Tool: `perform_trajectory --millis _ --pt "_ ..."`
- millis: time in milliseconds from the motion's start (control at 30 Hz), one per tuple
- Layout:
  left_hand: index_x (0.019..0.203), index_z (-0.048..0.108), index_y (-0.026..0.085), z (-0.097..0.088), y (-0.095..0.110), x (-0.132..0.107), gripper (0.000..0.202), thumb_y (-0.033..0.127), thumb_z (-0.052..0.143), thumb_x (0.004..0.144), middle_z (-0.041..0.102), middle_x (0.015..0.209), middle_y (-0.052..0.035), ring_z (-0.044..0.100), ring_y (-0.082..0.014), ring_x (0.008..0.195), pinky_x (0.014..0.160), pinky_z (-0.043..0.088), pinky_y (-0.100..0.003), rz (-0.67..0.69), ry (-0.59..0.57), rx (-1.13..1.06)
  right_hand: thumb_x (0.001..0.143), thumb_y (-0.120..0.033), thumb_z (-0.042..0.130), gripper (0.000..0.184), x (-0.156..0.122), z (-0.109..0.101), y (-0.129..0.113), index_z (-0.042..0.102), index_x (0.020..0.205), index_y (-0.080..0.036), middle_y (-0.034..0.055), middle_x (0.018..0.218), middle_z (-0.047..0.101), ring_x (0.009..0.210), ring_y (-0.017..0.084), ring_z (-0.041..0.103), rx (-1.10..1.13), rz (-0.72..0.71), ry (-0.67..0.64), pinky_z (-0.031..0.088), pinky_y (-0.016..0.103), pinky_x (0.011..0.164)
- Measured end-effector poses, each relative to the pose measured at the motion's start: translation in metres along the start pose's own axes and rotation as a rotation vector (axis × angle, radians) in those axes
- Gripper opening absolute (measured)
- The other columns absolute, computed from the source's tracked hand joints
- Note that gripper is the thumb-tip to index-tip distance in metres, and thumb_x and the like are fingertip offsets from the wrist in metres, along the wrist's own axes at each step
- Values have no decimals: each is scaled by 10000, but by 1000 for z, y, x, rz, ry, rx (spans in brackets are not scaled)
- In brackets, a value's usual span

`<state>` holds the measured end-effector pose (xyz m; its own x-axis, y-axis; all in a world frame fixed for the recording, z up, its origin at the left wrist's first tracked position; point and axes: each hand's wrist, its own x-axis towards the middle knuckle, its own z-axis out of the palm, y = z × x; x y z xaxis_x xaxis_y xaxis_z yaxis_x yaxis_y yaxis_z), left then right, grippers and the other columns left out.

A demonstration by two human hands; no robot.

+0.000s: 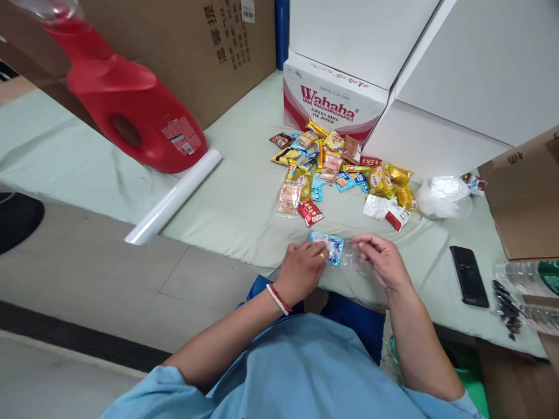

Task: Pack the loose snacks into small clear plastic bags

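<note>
My left hand, with a ring and beaded bracelets, has its fingers curled over a small blue snack packet near the table's front edge. A thin piece of clear plastic film extends from the packet to the right; whether it is a bag I cannot tell. My right hand pinches the film's far end between thumb and fingers. Just beyond the hands lie a red snack packet and a pink-wrapped biscuit pack, at the front of a pile of assorted wrapped snacks.
A red detergent jug and a white film roll are at left. Behind the snacks stands a Wahaha carton. A white plastic bag, a black phone and clear bottles lie at right.
</note>
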<state>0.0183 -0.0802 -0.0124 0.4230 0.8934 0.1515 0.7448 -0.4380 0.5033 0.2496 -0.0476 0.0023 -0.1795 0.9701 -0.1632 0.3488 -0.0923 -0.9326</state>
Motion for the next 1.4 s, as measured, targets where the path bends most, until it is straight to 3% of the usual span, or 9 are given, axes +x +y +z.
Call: perform_trajectory --millis 67,133,333,567,867,1000,1100,1267,1400 --pt "1182 662 258 6 5 -4 216 221 547 1003 677 1331 -69 611 -258 1080 799 419 -432 58 -19 159 898 -537 633 465 5 -2 10 693 1209 -198 108 1036 682 883 250 608 -201 -3 292 523 440 862" --pt "1193 658 282 13 10 -5 231 221 583 983 671 1303 -70 585 -263 1082 785 397 -430 90 -7 225 805 -548 729 576 7 2 22 690 1252 -187 145 1122 656 1040 314 577 -461 -41 358 479 513 975" --pt "1194 675 310 18 15 2 222 283 573 999 646 1249 -76 552 -258 1062 769 374 -404 29 4 209 866 -468 657 254 -18 4 34 704 835 -220 142 1236 637 1251 346 513 -631 -115 266 407 533 1095" --pt "1149 687 304 14 17 9 199 260 566 997 633 1310 -61 556 -255 1070 800 389 -394 -39 -23 177 960 -431 591 194 -31 13 -14 637 1014 -251 -25 706 633 564 166 630 -220 47 188 526 279 549" --pt "1041 722 209 5 -7 3 243 129 563 875 666 1229 -112 620 -252 1123 996 475 -451 91 79 -216 921 -150 485 302 0 56 -20 747 1058 -210 107 1063 723 1004 249 707 -501 -341 132 573 396 927" --pt "1132 686 226 7 -31 4 259 185 549 917 654 1151 -91 620 -233 1091 976 514 -408 -220 324 -355 961 -200 502 282 1 61 -13 739 1114 -202 122 1130 709 1055 252 691 -494 -349 136 563 407 966" --pt "1139 669 188 15 -33 11 298 361 671 897 637 1120 -119 582 -299 1093 966 503 -479 -361 252 -165 989 -270 518 263 -2 61 -11 748 1103 -213 118 1141 708 1064 243 690 -423 -340 144 565 397 968" --pt "1111 619 191 22 -4 13 235 329 647 922 635 1126 -109 588 -265 1068 937 513 -433 -251 302 -149 998 -472 569 323 -19 50 -9 731 1144 -234 98 1160 722 1055 243 701 -90 -126 161 601 399 919" --pt "1144 636 183 33 27 -2 193 191 539 978 680 1178 -130 608 -243 1167 963 494 -400 134 361 -83 982 -587 558 480 -42 39 -4 616 1325 -257 82 1186 731 1056 246 711 258 132 199 621 415 884"
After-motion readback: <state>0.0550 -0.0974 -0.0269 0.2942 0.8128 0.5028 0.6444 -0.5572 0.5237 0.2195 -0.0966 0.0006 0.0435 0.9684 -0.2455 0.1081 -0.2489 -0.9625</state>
